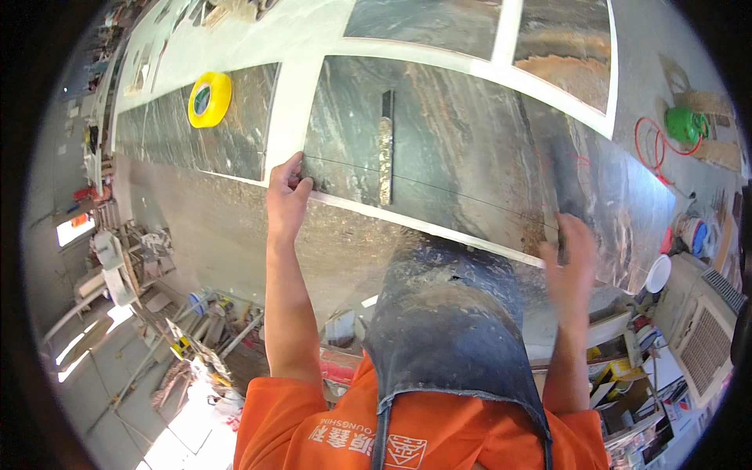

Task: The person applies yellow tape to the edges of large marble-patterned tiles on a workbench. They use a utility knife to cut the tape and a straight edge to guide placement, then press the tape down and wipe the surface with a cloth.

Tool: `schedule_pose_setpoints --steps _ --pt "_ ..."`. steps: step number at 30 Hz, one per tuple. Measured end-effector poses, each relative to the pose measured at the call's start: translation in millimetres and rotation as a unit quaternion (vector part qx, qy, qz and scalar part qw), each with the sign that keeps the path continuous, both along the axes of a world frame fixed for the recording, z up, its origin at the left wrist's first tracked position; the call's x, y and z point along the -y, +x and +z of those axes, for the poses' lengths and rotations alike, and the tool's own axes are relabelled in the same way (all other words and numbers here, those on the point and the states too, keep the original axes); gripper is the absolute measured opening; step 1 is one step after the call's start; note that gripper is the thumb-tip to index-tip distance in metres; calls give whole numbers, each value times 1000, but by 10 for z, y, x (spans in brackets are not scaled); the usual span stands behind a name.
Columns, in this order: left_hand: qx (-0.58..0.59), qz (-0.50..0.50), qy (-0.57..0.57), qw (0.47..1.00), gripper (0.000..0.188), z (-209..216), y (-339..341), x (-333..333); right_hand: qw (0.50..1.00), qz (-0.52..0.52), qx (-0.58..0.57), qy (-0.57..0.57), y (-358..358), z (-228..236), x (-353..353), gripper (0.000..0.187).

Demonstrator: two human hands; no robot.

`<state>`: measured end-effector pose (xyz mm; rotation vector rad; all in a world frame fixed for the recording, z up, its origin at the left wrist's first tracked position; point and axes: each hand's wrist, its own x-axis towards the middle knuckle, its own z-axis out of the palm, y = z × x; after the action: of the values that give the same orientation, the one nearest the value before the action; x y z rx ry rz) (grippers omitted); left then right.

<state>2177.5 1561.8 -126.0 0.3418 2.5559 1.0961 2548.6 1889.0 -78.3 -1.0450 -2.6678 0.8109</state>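
A large grey-brown veined stone-look slab [462,133] lies in front of me on the work table. My left hand [290,188] is at its near left corner, with fingers curled and thumb bent in; what they grip, if anything, is hidden. From there a thin dark line [439,186] runs over the slab toward my right hand [569,254]; I cannot tell whether it is a thread or a mark. My right hand is smeared by motion over the near edge, its grip unclear. Between the hands lies a narrow strip [386,149], dark at the far end and speckled nearer.
A yellow tape roll [210,99] rests on a smaller slab [157,129] at left. More slabs [423,23] lie beyond. A green canister [686,124] with a red hose [652,149] stands at right. Scrap pieces [211,345] clutter the lower left; a dark apron [446,329] covers my front.
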Motion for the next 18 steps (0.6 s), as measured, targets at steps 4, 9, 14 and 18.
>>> schedule_pose_setpoints --steps 4,9,14,18 --pt "23 -75 -43 996 66 195 -1 27 987 146 58 26 -808 1 527 64" --pt "-12 -160 -48 986 78 186 -69 157 977 179 98 55 -1193 -32 732 72" --pt "-2 -179 -39 983 80 242 -114 151 970 177 141 90 -1197 -129 799 72" --pt "27 -166 -18 986 80 220 -139 155 965 196 148 92 -1161 -159 788 73"
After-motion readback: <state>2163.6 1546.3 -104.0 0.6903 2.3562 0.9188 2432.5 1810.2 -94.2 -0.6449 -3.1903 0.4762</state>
